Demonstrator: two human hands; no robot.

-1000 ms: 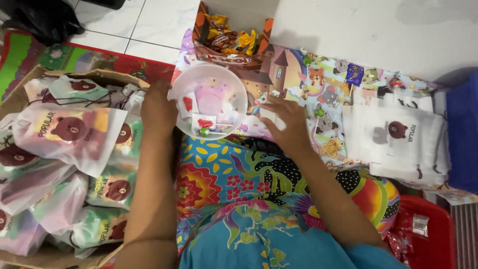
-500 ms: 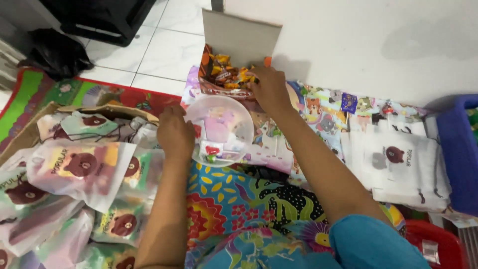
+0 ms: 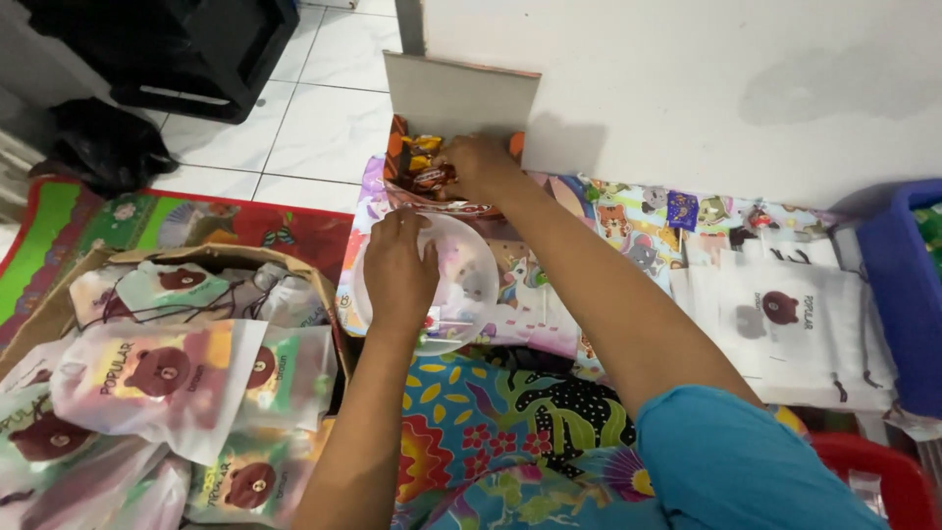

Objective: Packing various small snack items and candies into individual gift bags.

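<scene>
My right hand [image 3: 478, 164] reaches into an open cardboard box of wrapped candies [image 3: 417, 157] by the wall, its fingers among the orange and brown wrappers; whether it grips one I cannot tell. My left hand [image 3: 399, 272] rests over a translucent white plastic bowl [image 3: 471, 285] on my lap, fingers spread inside it. The bowl holds a few small wrapped sweets, mostly hidden by the hand.
A cardboard box [image 3: 196, 257] at the left is packed with filled bear-print drawstring bags [image 3: 157, 378]. A stack of flat empty bear-print bags [image 3: 795, 319] lies at the right on a cartoon-print mat [image 3: 628, 221]. A blue crate [image 3: 908, 294] and red basket [image 3: 873, 471] stand at far right.
My right hand went from beside the bowl up into the candy box. My left hand shifted from the bowl's left rim to over the bowl.
</scene>
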